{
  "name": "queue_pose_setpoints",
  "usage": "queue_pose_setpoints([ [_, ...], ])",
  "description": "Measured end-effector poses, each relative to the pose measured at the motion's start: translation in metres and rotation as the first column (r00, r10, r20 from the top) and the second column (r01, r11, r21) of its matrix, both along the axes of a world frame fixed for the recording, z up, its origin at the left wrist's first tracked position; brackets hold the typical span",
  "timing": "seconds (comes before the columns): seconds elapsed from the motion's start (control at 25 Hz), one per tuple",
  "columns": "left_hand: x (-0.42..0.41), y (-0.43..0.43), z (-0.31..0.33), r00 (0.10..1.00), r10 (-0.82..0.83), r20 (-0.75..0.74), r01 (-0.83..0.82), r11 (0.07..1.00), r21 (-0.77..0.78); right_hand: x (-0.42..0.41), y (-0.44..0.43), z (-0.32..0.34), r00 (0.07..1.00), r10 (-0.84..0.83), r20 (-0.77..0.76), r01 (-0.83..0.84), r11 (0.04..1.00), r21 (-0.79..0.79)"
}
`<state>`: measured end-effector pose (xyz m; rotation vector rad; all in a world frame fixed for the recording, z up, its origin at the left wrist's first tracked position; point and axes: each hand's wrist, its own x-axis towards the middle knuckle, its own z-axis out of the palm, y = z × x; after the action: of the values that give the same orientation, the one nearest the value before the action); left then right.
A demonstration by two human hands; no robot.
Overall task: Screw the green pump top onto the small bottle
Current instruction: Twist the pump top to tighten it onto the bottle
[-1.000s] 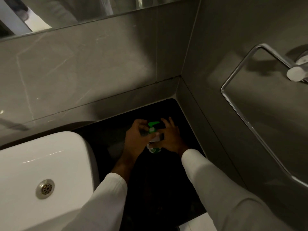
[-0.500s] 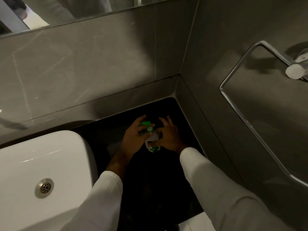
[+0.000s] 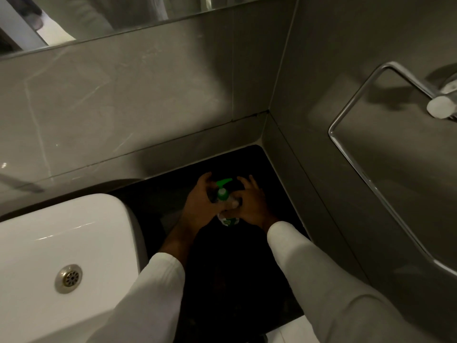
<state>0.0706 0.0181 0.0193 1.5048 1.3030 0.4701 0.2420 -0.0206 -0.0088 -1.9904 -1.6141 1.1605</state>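
A small bottle [image 3: 228,220] with a green and white label stands on the black countertop [image 3: 222,268] near the back right corner. The green pump top [image 3: 223,188] sits on its neck, nozzle pointing to the back right. My left hand [image 3: 201,207] wraps around the pump's collar from the left, fingers curled by the nozzle. My right hand [image 3: 252,206] grips the bottle's body from the right, with the upper fingers spread. Most of the bottle is hidden between the two hands.
A white basin [image 3: 61,256] with a metal drain [image 3: 68,278] lies at the left. Grey tiled walls meet in a corner right behind the bottle. A chrome towel rail [image 3: 358,169] juts from the right wall. A mirror [image 3: 99,18] runs along the top.
The pump nozzle has turned: half a second ago it was tucked under my left fingers, now it points to the back right. Both hands stay on the bottle in the same spot.
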Motion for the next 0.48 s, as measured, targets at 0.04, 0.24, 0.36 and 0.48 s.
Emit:
queue_pose_setpoints([
  [0.04, 0.003, -0.001, 0.001, 0.995, 0.065, -0.080, -0.057, 0.993, 0.101, -0.002, 0.000, 0.002, 1.000, -0.017, -0.021, 0.017, 1.000, -0.003],
  [0.24, 0.001, 0.008, 0.001, 0.995, -0.050, -0.092, 0.075, 0.954, 0.290, 0.000, 0.002, 0.000, 0.998, -0.037, -0.046, 0.037, 0.999, 0.004],
  [0.36, -0.002, 0.013, 0.005, 0.976, -0.182, -0.124, 0.213, 0.922, 0.323, 0.004, 0.003, -0.007, 0.999, 0.000, -0.046, -0.001, 1.000, -0.012],
  [0.48, -0.008, 0.018, -0.001, 0.974, -0.227, 0.028, 0.222, 0.966, 0.130, 0.009, 0.003, -0.010, 0.998, 0.024, -0.055, -0.025, 0.999, -0.024],
])
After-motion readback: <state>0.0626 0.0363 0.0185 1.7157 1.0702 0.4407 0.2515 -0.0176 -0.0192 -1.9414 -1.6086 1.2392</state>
